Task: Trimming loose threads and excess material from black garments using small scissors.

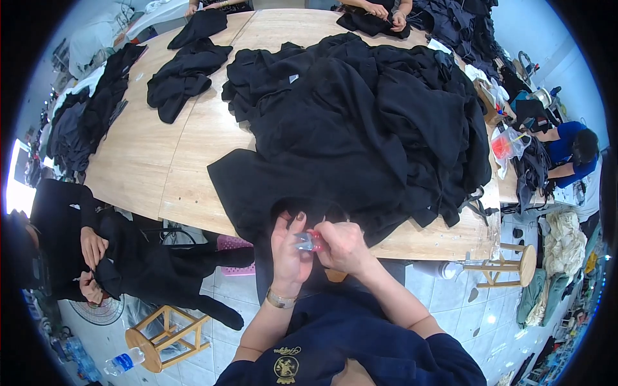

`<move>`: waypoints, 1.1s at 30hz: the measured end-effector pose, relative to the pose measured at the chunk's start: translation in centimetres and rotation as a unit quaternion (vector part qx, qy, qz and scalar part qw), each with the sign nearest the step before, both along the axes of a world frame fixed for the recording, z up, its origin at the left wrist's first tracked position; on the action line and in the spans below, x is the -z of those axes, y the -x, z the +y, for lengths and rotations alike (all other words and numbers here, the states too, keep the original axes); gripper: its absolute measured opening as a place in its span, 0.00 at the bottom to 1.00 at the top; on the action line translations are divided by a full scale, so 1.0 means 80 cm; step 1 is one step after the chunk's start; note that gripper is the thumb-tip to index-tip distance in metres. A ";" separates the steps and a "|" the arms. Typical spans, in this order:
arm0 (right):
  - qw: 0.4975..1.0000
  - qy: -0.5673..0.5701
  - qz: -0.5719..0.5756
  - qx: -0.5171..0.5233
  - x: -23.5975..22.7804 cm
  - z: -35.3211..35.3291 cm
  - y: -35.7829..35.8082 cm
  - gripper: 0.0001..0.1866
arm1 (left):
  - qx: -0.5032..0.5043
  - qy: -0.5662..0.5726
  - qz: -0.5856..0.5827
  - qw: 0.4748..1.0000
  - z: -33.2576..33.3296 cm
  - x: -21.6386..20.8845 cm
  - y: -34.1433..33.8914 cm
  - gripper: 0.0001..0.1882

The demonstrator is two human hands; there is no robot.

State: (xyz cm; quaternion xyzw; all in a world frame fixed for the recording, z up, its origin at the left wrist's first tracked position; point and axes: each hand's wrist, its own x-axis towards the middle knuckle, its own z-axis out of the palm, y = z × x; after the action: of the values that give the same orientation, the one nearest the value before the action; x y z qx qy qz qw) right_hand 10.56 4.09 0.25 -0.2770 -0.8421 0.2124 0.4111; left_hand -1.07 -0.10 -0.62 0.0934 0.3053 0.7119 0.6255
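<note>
Over the near edge of the table, my two hands are close together above a black garment (290, 174). My left hand (288, 254) is turned palm up, its fingers partly stretched and apart. My right hand (344, 246) is closed in a pinch beside it. A small, shiny, greyish see-through piece (303, 242) shows between the right fingertips and the left palm; its exact kind is too small to make out. The black cloth lies just behind the fingers and hangs over the table edge.
A big heap of black garments (412, 109) covers the right of the wooden table (129, 161). At left, a person (58, 225) handles black cloth; others work at the far edge and at right (573, 151). Wooden stools (154, 341) and a water bottle (124, 361) are below.
</note>
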 end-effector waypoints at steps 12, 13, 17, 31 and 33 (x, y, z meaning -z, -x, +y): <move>0.992 0.068 0.059 0.090 0.000 -0.014 0.001 0.16 | 0.006 0.002 -0.018 1.000 0.001 -0.014 -0.001 0.09; 0.986 0.106 0.050 0.122 -0.003 -0.011 0.005 0.17 | -0.006 -0.021 -0.023 0.999 -0.002 -0.003 -0.002 0.09; 0.996 0.046 -0.013 0.077 0.001 -0.004 0.000 0.11 | -0.034 -0.046 -0.013 0.998 -0.005 0.003 -0.008 0.07; 0.996 0.065 0.057 -0.004 -0.015 -0.018 -0.009 0.14 | 0.002 -0.002 -0.063 0.998 0.006 -0.008 0.005 0.05; 0.992 0.096 0.039 0.066 0.002 -0.013 -0.014 0.15 | 0.054 -0.092 -0.077 0.991 0.001 0.009 0.012 0.09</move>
State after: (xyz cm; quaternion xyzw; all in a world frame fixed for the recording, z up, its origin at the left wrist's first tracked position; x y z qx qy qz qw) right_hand 11.65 3.04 0.12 -0.3618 -0.7808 0.2756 0.4284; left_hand -2.06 0.01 -1.30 0.1116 0.1839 0.7073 0.6733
